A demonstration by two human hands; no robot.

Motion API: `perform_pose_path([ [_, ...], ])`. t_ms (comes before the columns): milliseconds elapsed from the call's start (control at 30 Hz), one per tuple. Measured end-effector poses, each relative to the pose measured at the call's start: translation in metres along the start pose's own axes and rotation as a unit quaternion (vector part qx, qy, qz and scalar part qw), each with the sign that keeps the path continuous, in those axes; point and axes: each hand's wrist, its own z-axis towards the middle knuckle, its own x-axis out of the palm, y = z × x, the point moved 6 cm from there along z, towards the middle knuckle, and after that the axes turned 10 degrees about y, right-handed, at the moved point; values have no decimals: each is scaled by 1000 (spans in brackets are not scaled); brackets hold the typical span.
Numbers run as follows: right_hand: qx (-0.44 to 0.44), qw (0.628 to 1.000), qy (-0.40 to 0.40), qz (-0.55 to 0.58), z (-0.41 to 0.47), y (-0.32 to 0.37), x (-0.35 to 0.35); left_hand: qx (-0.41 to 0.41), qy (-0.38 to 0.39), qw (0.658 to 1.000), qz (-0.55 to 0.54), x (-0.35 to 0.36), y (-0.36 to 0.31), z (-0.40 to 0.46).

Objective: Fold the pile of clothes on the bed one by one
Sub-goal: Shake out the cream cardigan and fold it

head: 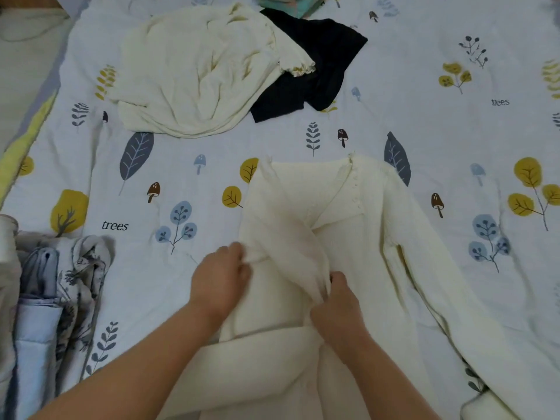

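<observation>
A cream long-sleeved top [357,213] lies spread on the bed in front of me, neckline away from me. Its left side is folded over the middle, and its right sleeve [454,304] trails toward the lower right. My left hand [221,280] grips the folded left edge of the top. My right hand [339,307] pinches a bunched fold at the middle of the top. At the far side lies the pile: a crumpled cream garment [197,74] partly over a black garment [318,68].
The bed sheet [151,183] is white with leaf, tree and mushroom prints. A bundle of blue and floral bedding [51,298] sits at the left edge. A teal cloth [291,4] shows at the top edge.
</observation>
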Motion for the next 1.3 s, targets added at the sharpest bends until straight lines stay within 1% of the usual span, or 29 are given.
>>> perform_pose_path([
  [67,-44,990,60,119,-8,-6,-14,-95,-40,988,-113,-9,34,1],
  [100,-49,985,73,150,-12,-11,-22,-140,-39,979,-145,-10,50,-1],
  [133,-46,986,65,144,-14,-17,-30,-168,-21,975,-147,-8,63,-3],
  [167,-41,993,35,108,-15,-24,-38,-180,3,975,-128,-7,72,-4],
  [233,-15,999,-40,-13,-15,-33,-48,-176,48,980,-84,-3,76,-5],
  [267,0,996,-63,-56,-16,-36,-48,-168,56,981,-82,-3,72,-4],
  [300,19,994,-68,-83,-19,-35,-45,-157,53,982,-85,-6,66,-3],
  [333,44,993,-58,-97,-21,-35,-39,-145,36,985,-84,-9,58,-1],
  [400,89,989,-29,-111,-24,-35,-23,-92,-30,993,-65,-20,38,3],
  [467,107,989,-6,-106,-26,-35,-8,-2,-81,996,-38,-29,11,7],
  [500,107,989,2,-100,-26,-34,-1,49,-85,995,-21,-31,-2,11],
  [567,100,991,26,-87,-26,-33,10,161,-64,985,27,-32,-28,25],
  [633,82,993,37,-73,-25,-32,13,241,1,962,125,-22,-49,43],
  [700,60,997,33,-47,-26,-33,10,269,92,923,261,-4,-59,59],
  [733,42,998,30,-31,-28,-32,7,269,127,904,307,2,-60,65],
  [767,25,999,29,-13,-30,-32,3,264,141,895,331,4,-61,69],
  [800,10,999,31,11,-33,-33,-2,261,134,895,335,1,-61,74],
  [833,2,998,36,43,-35,-34,-9,251,113,908,315,-8,-61,79],
  [900,4,993,47,107,-38,-40,-25,196,51,956,210,-34,-52,92],
  [933,14,991,39,131,-39,-46,-33,163,23,973,162,-44,-45,97],
  [967,26,990,12,136,-38,-52,-42,135,5,981,139,-51,-39,101],
  [1067,56,992,-115,20,-33,-65,-63,83,-13,989,124,-50,-29,101],
  [1100,57,988,-142,-11,-33,-63,-64,62,-28,992,107,-48,-27,98],
  [1233,83,976,-153,-130,-33,-52,-41,-61,-89,994,3,-38,-13,80],
  [1300,80,964,-167,-190,-35,-42,-25,-132,-72,987,-64,-26,-2,73],
])
